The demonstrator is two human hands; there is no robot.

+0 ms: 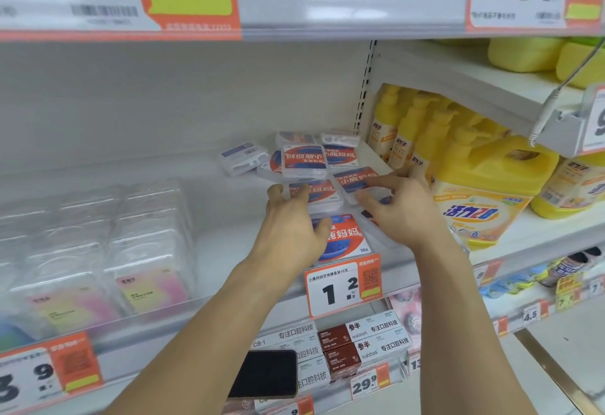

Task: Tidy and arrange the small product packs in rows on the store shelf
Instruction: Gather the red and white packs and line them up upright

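Reaching into the shelf [229,205], our left hand [291,218] and right hand [397,205], fingers spread, press on floss-pick packs [355,180]. We judge tidying half done: rear packs [242,157] lie askew.

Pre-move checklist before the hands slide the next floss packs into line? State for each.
1. Left hand on a pack: ok, its fingertips rest on the middle-row pack.
2. Right hand on a pack: ok, its fingers lie across the right middle pack.
3. Firm grip on either pack: cannot tell, the fingers lie flat on top.
4. Rows straight: not ok, the back packs lie tilted and overlapping, some upside down.
5. Stray pack at back left: not ok, face-down and askew.
6. Front pack behind the price tag: ok, label facing forward.
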